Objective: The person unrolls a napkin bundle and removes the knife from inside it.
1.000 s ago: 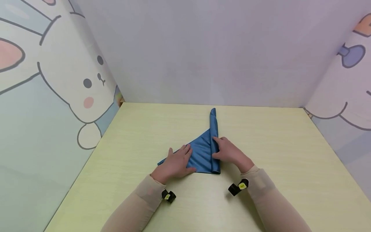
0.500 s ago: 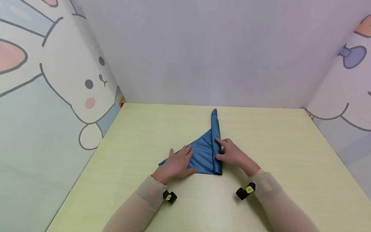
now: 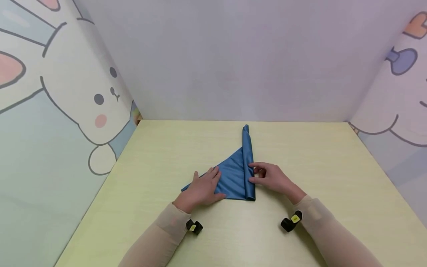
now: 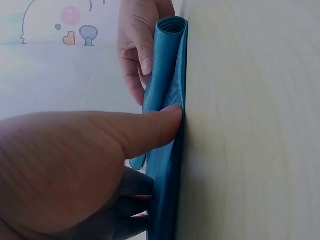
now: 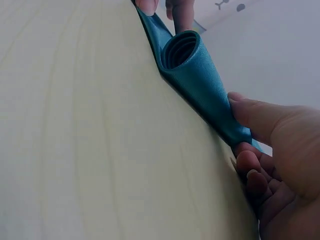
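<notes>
A blue cloth lies on the table, its left part flat and tapering to a point. Its right part is wound into a long roll, whose spiral end shows in both wrist views. My left hand rests on the flat part with fingers outstretched; its thumb presses near the front edge. At the roll's right side, my right hand holds the roll between thumb and fingers. In the right wrist view the thumb lies on top of the roll, and curled fingers sit low against it.
The pale wooden table extends around the cloth. A plain wall rises at its back edge, with cartoon-printed panels at both sides. Small black cameras are strapped to both wrists.
My right hand has slid slightly right, from fingers lying over the roll to gripping its right side, with its fingers more curled. My left hand stays in place.
</notes>
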{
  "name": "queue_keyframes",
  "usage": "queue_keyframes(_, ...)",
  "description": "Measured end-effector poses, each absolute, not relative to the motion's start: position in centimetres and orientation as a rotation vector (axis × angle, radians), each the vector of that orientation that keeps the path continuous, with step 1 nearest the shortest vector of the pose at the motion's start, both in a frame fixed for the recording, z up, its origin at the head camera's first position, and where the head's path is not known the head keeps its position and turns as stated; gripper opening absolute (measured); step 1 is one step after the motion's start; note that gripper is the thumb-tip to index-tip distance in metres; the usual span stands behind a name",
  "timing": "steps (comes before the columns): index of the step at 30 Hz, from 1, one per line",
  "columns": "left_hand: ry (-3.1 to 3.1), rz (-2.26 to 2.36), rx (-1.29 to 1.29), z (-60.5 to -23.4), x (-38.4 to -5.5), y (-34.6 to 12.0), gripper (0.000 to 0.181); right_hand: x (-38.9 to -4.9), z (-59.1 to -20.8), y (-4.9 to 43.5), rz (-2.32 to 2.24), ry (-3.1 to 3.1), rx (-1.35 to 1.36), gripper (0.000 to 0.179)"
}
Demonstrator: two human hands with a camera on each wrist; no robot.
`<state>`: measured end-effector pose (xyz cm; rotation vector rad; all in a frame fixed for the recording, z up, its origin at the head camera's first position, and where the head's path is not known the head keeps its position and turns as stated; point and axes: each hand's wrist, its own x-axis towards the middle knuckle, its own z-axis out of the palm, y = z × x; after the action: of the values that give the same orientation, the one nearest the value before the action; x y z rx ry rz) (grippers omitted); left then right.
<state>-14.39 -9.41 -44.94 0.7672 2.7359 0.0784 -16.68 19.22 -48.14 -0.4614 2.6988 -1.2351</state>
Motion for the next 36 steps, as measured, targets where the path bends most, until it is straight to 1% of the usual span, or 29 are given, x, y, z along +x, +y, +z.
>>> queue_keyframes(5,2.730,0.097,0.776,-44.7,-14.4,-9.4,0.085,-16.7,-48.4,19.4,-1.280,2.682,-0.455,0.052)
queue_keyframes(9,2.741,0.089,0.769,-44.6,-14.3,-9.3,0.085,-16.7,-48.0,19.3,-1.260,2.687,-0.479,0.051)
queue_keyframes(16,2.792,0.100,0.823,-44.0,-14.2,-7.3,0.081,-17.0,-46.9,18.8,-1.136,2.715,-0.501,0.059)
queue_keyframes(21,2.767,0.117,0.678,-44.3,-13.9,-5.8,0.084,-16.7,-46.6,18.0,-1.074,2.740,-0.512,0.063)
queue_keyframes(24,2.760,0.100,0.632,-44.6,-13.8,-6.2,0.084,-16.4,-46.5,17.4,-1.064,2.740,-0.500,0.065)
queue_keyframes(36,2.776,0.105,0.655,-45.4,-14.3,-10.0,0.085,-17.2,-46.6,14.3,-1.007,2.754,-0.449,0.067)
